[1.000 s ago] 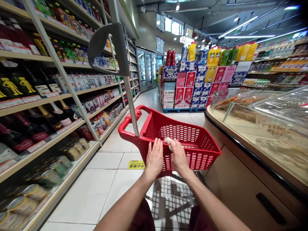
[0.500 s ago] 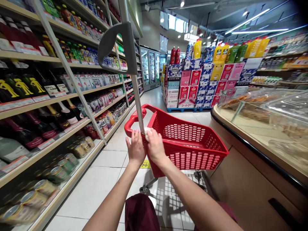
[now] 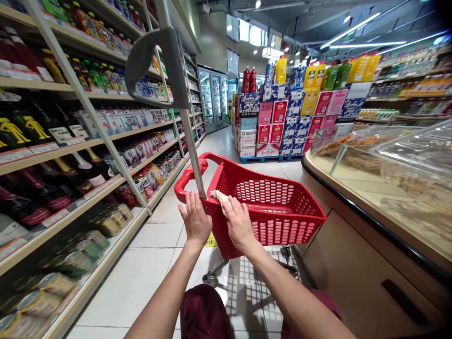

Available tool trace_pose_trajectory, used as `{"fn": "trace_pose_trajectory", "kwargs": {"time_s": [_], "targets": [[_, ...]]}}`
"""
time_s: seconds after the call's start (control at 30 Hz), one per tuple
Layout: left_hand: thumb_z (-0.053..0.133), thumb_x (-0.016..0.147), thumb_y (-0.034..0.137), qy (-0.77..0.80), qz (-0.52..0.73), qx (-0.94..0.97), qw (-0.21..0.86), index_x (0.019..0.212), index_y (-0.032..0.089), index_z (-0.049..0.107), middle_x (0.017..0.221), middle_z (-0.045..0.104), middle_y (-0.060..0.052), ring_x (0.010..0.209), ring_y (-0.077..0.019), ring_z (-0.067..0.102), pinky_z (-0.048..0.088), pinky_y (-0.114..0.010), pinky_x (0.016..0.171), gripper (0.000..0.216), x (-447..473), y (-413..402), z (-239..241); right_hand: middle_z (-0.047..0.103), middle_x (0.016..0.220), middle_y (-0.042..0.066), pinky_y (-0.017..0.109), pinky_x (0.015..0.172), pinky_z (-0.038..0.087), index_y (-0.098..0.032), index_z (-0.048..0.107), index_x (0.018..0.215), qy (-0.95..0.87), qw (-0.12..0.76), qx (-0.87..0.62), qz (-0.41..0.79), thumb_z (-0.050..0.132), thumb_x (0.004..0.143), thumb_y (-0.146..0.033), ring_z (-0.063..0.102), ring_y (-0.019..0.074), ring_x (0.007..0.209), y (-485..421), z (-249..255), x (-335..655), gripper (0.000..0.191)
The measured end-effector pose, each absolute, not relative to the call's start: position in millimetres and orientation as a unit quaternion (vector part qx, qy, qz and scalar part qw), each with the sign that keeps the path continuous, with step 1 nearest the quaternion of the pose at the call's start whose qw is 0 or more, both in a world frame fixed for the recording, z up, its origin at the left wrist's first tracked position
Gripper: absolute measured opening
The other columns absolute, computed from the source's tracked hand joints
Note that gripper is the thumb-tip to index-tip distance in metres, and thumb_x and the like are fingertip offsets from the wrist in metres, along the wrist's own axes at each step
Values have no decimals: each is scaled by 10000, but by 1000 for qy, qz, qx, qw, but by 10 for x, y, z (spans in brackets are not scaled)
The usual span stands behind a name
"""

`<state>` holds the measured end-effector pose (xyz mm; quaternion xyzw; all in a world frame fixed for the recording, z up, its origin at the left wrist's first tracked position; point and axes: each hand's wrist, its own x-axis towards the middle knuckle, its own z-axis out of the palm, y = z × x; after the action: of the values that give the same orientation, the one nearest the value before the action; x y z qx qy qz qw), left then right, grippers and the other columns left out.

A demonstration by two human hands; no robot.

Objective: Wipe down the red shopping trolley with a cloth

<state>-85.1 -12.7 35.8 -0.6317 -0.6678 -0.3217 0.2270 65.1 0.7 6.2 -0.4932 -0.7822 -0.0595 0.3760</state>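
A red plastic shopping cart (image 3: 278, 207) stands in front of me, with a metal pole and a grey loop handle (image 3: 178, 70) rising from its near left corner. My left hand (image 3: 197, 223) lies on the cart's near end just below the red grip (image 3: 182, 183), fingers straight and thumb apart. Pressed under my right hand (image 3: 240, 226) is a crumpled whitish cloth (image 3: 219, 195), against the rim right of the pole. Part of the cloth is hidden by my fingers.
Shelves of bottles and cans (image 3: 84, 172) line the left side. At right is a wooden counter (image 3: 363, 254) with clear covers, close to the cart. Ahead stand stacked drink cartons (image 3: 271, 125) on a blue pallet. Glass-door fridges (image 3: 213, 96) are farther back.
My right hand has slid right along the rim with the cloth, away from the pole, showing more of it. My left hand stays by the grip. The view has shifted slightly.
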Motion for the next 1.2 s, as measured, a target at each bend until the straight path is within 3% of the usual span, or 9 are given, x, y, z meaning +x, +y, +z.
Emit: {"fn": "trace_pose_trajectory", "kwargs": {"time_s": [0.23,0.43,0.63,0.83,1.0,1.2], "targets": [[405,679,79,-595,-261,-725,228,1346,66,243,1423,263,-150,1340,-237,133,34,-482,1087,686,-525,-241,253,449,1294,167,497,935,298,-123,480,1189,-656,329,-675,-74,317,744,-63,380,258,1203,107,-230,1689,478],[383,734,125,-558,-141,-795,190,1334,61,295,1418,287,-119,1341,-227,130,79,-468,1093,609,-72,-78,142,433,1331,98,478,984,270,-188,440,1245,-753,302,-578,-84,300,737,-28,350,214,1239,87,-272,1635,550],[372,734,118,-565,-110,-798,178,1341,60,280,1436,243,-105,1346,-223,91,59,-476,1092,616,44,-51,82,412,1330,157,536,956,276,-133,437,1238,-614,301,-722,-107,308,757,-84,337,264,1242,95,-499,2370,500],[338,769,154,-550,-84,-819,141,1342,46,275,1436,240,-112,1345,-216,102,68,-466,1091,587,341,-52,27,406,1349,93,504,986,262,-203,410,1267,-707,270,-645,-107,322,749,-84,320,222,1258,114,-531,2519,538],[352,765,183,-549,-78,-819,147,1357,46,235,1451,188,-108,1350,-219,59,62,-471,1089,618,350,-62,-22,437,1295,171,524,921,329,-125,432,1242,-561,275,-777,-85,291,762,-117,365,259,1221,129,-612,2959,500],[344,771,176,-558,-66,-812,155,1364,48,213,1460,154,-102,1351,-219,37,76,-468,1088,621,336,-73,-33,420,1334,87,432,998,294,-192,414,1256,-706,327,-618,-110,320,718,-51,322,191,1260,144,-622,2528,564]]}}
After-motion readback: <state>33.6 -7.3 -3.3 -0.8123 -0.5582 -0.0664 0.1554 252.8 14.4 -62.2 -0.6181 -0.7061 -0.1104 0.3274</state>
